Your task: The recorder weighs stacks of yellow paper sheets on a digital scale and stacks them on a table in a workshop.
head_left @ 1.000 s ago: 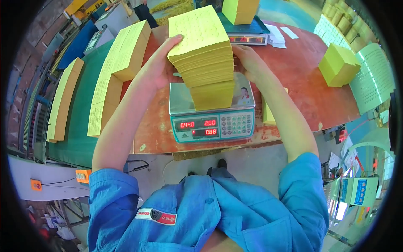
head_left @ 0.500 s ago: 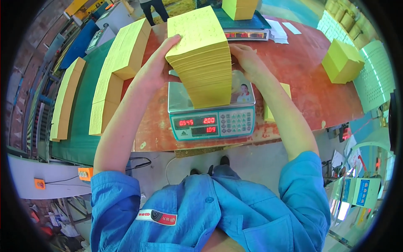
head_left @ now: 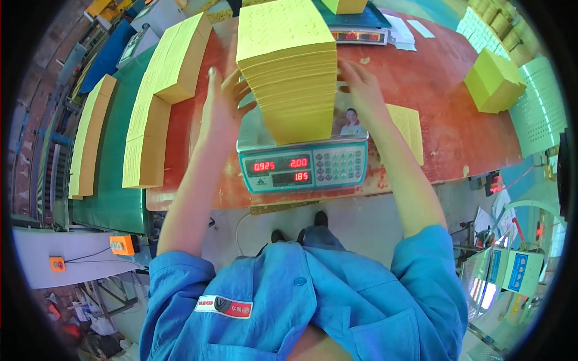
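Yellow stack (head_left: 294, 90) stands upright on the scale (head_left: 341, 165), long axis vertical.

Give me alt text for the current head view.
A tall stack of yellow sheets stands on a teal digital scale on a worn red table, flanked by a person's bare left hand and right hand. More rectangular yellow stacks stand at left.

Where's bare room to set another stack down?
Widest: the red tabletop between the yellow piece and the yellow block at far right. Narrower: the green surface between the outer block row and inner block row on the left. Crowded: the scale, under the tall stack, flanked by left hand and right hand.
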Demonstrator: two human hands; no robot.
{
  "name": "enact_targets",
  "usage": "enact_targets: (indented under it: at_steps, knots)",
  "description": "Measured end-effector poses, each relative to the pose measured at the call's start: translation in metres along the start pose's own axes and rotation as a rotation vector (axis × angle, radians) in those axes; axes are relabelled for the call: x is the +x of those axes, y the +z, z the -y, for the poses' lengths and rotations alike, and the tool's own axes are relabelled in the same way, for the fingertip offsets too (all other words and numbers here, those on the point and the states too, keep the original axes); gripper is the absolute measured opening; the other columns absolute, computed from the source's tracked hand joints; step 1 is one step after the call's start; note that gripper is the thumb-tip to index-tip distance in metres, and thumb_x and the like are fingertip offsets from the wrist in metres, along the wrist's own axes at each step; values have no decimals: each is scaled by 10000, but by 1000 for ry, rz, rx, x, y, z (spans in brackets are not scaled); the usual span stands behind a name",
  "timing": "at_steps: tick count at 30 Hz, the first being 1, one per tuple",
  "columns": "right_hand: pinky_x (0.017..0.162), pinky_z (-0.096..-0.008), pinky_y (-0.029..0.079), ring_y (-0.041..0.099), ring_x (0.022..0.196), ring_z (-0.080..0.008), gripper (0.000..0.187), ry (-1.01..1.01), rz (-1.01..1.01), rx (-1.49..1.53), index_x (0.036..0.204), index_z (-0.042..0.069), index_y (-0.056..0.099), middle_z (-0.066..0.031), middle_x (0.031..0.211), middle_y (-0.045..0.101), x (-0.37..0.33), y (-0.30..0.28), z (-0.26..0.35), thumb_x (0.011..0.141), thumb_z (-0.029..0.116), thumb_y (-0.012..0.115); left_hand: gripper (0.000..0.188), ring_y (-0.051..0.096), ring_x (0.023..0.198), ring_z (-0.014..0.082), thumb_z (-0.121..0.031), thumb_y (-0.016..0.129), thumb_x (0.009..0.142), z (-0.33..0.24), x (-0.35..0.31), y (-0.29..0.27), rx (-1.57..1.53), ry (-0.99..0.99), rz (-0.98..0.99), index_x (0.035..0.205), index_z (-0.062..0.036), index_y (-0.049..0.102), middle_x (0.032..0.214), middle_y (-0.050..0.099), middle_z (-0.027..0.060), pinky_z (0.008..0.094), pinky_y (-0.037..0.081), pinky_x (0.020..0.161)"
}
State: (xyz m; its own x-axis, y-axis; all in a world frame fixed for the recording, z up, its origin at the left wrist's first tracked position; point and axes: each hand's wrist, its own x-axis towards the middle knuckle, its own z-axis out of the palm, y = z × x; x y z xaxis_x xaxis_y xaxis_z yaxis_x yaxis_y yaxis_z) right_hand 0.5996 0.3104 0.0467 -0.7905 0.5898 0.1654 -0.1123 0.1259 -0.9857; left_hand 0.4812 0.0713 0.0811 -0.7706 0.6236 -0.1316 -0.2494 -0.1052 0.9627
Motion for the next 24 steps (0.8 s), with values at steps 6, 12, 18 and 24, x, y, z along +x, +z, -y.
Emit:
enact_targets:
  at_steps: [6,12,18,24]
  knots:
    - [794,-277,482,620,911,-145,296,79,-210,126,1134,-32,639,-81,1050,669,-114,-46,-5,974,178,504,704,511,1209,285,-559,353,991,66,-109,-96,-137,20,-311,1411,6,381,1363,492,182,433,396,1024]
    - [720,-266,479,627,766,-139,217,365,-243,125,1019,-14,652,-81,965,674,-258,-56,-64,966,113,484,436,605,1055,244,-377,473,993,141,-215,-197,-101,-235,-508,1226,-16,545,1197,613,141,380,464,888]
    - [716,-280,494,652,803,-161,199,454,-346,369,1009,1,660,-89,980,682,-309,8,-72,978,117,500,312,646,959,222,-277,510,982,139,-212,-182,-92,-319,-340,1149,-23,579,1070,664,129,360,504,821]
    - [729,-282,495,648,814,-160,209,450,-284,356,1023,0,654,-91,989,679,-316,33,-64,983,115,485,312,650,958,227,-267,489,991,138,-208,-158,-89,-358,-166,1144,-11,583,1071,663,146,356,513,814]
